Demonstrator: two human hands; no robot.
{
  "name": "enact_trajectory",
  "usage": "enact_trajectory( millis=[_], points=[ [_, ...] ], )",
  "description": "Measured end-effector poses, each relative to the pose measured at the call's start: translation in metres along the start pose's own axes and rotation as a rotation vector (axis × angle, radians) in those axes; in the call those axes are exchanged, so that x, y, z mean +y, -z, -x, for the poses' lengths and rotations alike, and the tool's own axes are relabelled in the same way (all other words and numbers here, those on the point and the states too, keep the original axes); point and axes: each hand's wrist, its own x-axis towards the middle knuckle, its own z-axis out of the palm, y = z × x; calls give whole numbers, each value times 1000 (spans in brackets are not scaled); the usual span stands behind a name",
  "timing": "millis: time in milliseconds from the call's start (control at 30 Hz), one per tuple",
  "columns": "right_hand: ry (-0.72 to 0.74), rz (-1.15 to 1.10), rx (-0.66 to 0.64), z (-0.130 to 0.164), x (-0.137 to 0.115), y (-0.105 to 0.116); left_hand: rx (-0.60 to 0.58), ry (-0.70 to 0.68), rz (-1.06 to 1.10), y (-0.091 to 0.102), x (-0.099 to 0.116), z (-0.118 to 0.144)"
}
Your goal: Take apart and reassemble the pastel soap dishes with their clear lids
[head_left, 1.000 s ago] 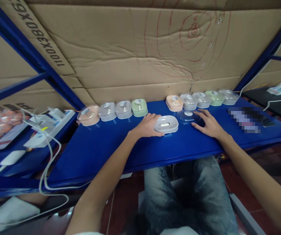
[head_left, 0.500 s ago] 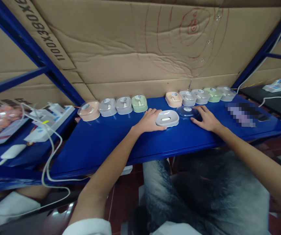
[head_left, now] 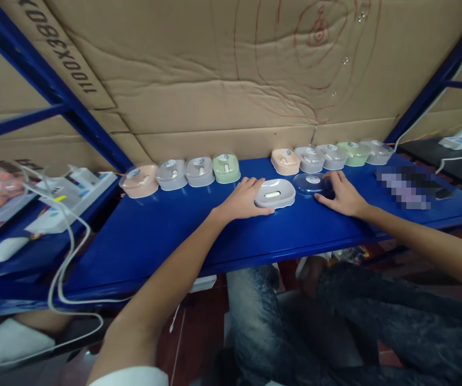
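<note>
My left hand (head_left: pixel 242 199) is closed around the left end of a grey soap box (head_left: pixel 282 202), its thumb along the near side. The box sits upright on the blue table without its lid; a small white oblong piece shows in its middle. Just right of it lies a clear lid (head_left: pixel 309 183) with a round sticker, flat on the table. My right hand (head_left: pixel 345 195) holds the lid's right end, thumb at the near edge and fingers at the far side. Box and lid lie close beside each other.
Several lidded boxes in peach, grey and green stand along the back, in a left row (head_left: pixel 199 171) and a right row (head_left: pixel 310 159). Behind them rises a cardboard wall (head_left: pixel 174 102). A blurred-out object (head_left: pixel 403 187) lies right. White cables (head_left: pixel 70 241) and power strips (head_left: pixel 74 201) are left.
The view has shifted slightly, and the legs below the table appear in a different position. Both hands keep their places on the soap box and the lid.
</note>
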Motion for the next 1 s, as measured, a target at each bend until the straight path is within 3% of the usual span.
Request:
enact_trajectory(
  millis=[333,533,633,800,867,1000],
  points=[
    [-31,-40,1,-2,3,4,51,-54,49,-8,1,-1],
    [-25,-19,-117,-9,2,20,1,-73,122,-5,4,0],
    [-100,-44,-154,-11,2,27,-11,-76,135,-4,6,1],
    [-249,-220,94,-13,-10,20,-19,-57,167,-4,5,3],
    [-189,-307,147,-16,-20,13,-16,-50,201,-4,4,4],
    [73,-453,88,-25,-52,-2,-11,-19,261,-4,2,6]
  ],
)
